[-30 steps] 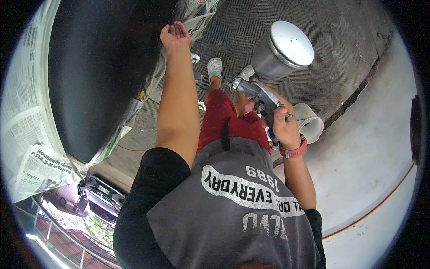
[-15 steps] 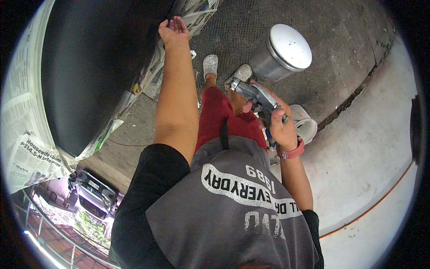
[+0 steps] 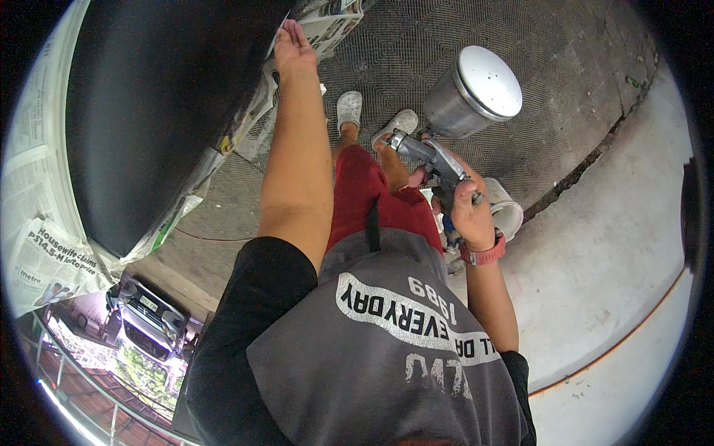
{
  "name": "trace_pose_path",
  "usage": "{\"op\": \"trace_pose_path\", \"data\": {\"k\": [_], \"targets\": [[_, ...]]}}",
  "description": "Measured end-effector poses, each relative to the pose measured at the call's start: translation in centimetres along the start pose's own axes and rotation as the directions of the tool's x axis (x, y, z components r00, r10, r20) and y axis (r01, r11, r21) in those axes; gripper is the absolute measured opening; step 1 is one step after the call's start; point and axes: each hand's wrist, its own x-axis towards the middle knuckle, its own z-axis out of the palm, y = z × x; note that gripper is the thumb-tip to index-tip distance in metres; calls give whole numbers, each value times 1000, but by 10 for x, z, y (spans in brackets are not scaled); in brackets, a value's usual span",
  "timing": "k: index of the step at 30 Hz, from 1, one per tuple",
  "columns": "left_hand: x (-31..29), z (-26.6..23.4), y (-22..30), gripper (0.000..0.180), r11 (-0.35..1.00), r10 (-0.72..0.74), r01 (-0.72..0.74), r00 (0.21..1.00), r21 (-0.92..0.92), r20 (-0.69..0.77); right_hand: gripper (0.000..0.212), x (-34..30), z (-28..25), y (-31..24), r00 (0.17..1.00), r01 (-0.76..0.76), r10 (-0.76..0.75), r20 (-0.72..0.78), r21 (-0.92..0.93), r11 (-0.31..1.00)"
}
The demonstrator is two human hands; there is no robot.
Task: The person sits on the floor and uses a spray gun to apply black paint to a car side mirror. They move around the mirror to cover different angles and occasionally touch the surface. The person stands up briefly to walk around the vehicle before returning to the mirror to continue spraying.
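My right hand (image 3: 470,215) is wrapped round the handle of a metal spray gun (image 3: 439,160), held in front of my right thigh. A round silver paint cup (image 3: 487,83) with a white-looking lid sits on the gun, its nozzle turned left. My left hand (image 3: 295,50) reaches forward to the edge of a smooth black panel (image 3: 156,111), fingers loosely extended and nothing seen in them. Beside that hand, newspaper sheets (image 3: 327,30) line the panel's edge. Whether the fingertips touch paper or panel I cannot tell.
More newspaper (image 3: 56,256) covers the panel's left side. A white bucket (image 3: 507,212) stands behind my right wrist. The floor mat (image 3: 394,67) is dark and ridged. A pale surface (image 3: 587,260) with an orange line lies at right, and a vehicle (image 3: 152,312) at lower left.
My left hand has turned, its fingers drawing closer together at the panel's edge. The spray gun and its cup have shifted slightly right in my right hand.
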Motion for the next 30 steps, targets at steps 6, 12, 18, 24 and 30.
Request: {"op": "trace_pose_path", "data": {"k": [6,12,18,24,30], "targets": [[4,0,-4,26,998,11,-9,999,-64,40,103,3,-2,9,1000,-5,4,-10,-63,998],[6,2,-7,22,996,25,-20,998,-84,54,112,5,0,10,998,-60,57,-32,-109,992],[1,1,-9,20,994,112,-111,990,-14,88,100,5,-1,18,997,-55,52,-49,-61,997],[-8,-9,-8,21,979,177,-191,970,73,165,97,4,-6,33,994,-94,91,-64,-56,994],[-5,-15,-8,20,970,216,-235,951,63,222,93,5,-13,51,992,-74,63,-107,-96,993]]}}
